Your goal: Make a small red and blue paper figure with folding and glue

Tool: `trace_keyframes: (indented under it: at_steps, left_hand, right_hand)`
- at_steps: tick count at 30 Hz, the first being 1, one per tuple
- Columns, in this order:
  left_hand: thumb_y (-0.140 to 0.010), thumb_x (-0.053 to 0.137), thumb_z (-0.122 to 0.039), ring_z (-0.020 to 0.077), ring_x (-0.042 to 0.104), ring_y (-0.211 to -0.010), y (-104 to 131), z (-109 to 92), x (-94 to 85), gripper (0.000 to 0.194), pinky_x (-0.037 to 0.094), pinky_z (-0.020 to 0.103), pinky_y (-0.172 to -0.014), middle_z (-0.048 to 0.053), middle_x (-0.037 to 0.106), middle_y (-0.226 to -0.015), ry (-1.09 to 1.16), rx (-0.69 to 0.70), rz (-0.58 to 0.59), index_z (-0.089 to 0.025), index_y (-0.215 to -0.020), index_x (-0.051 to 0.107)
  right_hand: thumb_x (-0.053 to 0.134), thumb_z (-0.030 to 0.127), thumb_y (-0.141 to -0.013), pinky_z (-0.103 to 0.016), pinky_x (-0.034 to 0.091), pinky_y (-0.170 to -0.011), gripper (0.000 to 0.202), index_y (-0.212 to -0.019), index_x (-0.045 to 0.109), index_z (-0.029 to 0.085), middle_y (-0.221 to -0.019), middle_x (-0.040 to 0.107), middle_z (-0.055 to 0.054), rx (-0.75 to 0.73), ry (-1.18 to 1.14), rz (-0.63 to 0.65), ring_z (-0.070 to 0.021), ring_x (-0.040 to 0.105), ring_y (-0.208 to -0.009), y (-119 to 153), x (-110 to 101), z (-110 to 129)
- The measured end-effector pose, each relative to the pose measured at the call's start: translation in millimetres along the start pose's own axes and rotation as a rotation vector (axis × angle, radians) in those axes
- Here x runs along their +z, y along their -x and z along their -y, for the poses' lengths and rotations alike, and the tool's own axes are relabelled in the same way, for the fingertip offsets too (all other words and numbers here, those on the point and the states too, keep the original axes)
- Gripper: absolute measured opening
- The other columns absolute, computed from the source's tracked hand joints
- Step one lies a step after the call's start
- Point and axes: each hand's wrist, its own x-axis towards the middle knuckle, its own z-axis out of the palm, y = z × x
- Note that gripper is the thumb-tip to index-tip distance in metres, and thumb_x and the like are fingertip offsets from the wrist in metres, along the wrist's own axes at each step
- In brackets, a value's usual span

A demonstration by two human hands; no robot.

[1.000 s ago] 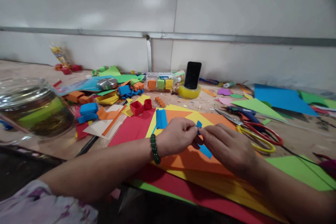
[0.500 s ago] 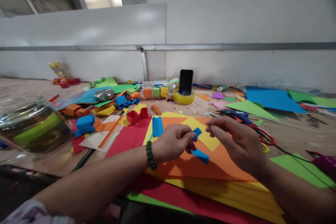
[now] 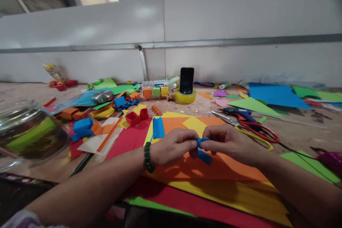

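Note:
Between my two hands is a small strip of blue paper. My left hand, with a green bead bracelet at its wrist, pinches the strip's left part. The fingers of my right hand close on its right end. Just below the fingers shows another blue piece; whether it joins the strip I cannot tell. Under both hands lies a stack of coloured sheets with an orange sheet on top. A folded blue paper rests by the stack's far left corner, and a yellow square lies behind my hands.
Scissors and a blue glue gun lie to the right. A phone leans upright on a yellow tape roll. Small red paper boxes sit left of the stack, near a glass teapot.
My right hand has moved left and down to the blue strip and taken hold of its right end. The scissors, hidden before, show more fully. The view has shifted slightly.

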Motion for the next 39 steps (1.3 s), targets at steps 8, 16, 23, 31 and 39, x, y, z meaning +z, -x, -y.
trace_keyframes:
  at_steps: [8,16,23,31,39]
  left_hand:
    - [-0.092,0.046,-0.026,0.0132,0.062,-0.067,2.1,0.3,6.8,0.025,0.045,0.021,-0.065,0.004,0.070,-0.072,-0.251,-0.059,-0.056,-0.016,-0.074,0.060]
    - [-0.087,0.043,-0.012,0.0151,0.066,-0.076,5.0,-13.6,13.2,0.020,0.050,0.022,-0.073,0.008,0.072,-0.079,-0.024,-0.159,0.043,-0.013,-0.077,0.061]
    - [-0.080,0.057,-0.013,0.0153,0.067,-0.071,4.2,-14.0,18.0,0.005,0.050,0.021,-0.064,0.005,0.072,-0.075,0.009,-0.234,-0.013,-0.013,-0.078,0.061]
    - [-0.083,0.066,-0.030,0.0123,0.063,-0.066,-4.6,2.0,-5.5,0.020,0.050,0.023,-0.067,0.003,0.065,-0.071,0.276,-0.144,0.011,-0.013,-0.076,0.057]
    - [-0.084,0.061,-0.056,0.0146,0.062,-0.074,-6.2,6.4,-13.9,0.043,0.050,0.030,-0.076,0.005,0.065,-0.077,0.317,-0.062,0.040,-0.013,-0.087,0.061]
  right_hand:
    - [0.058,0.039,-0.089,-0.024,0.048,-0.060,0.022,-0.085,0.065,0.018,-0.074,0.068,-0.001,-0.134,0.405,0.006,-0.0124,0.060,-0.065,5.0,-2.5,3.4]
    - [0.047,0.032,-0.095,-0.024,0.037,-0.055,0.026,-0.080,0.064,0.019,-0.069,0.061,0.001,-0.209,0.714,0.115,-0.0117,0.051,-0.060,11.8,-3.5,14.9]
    - [0.045,0.030,-0.093,-0.025,0.032,-0.054,0.032,-0.067,0.058,0.017,-0.059,0.053,0.002,-0.358,0.676,0.011,-0.0097,0.045,-0.054,7.0,4.0,5.9]
    - [0.050,0.051,-0.092,-0.025,0.045,-0.060,0.040,-0.079,0.063,0.016,-0.072,0.060,-0.002,-0.033,0.101,0.041,-0.0126,0.055,-0.064,0.6,1.3,2.8]
    - [0.050,0.045,-0.093,-0.024,0.046,-0.058,0.034,-0.078,0.064,0.018,-0.073,0.062,-0.001,-0.108,0.238,-0.065,-0.0122,0.056,-0.065,4.0,2.3,4.9]
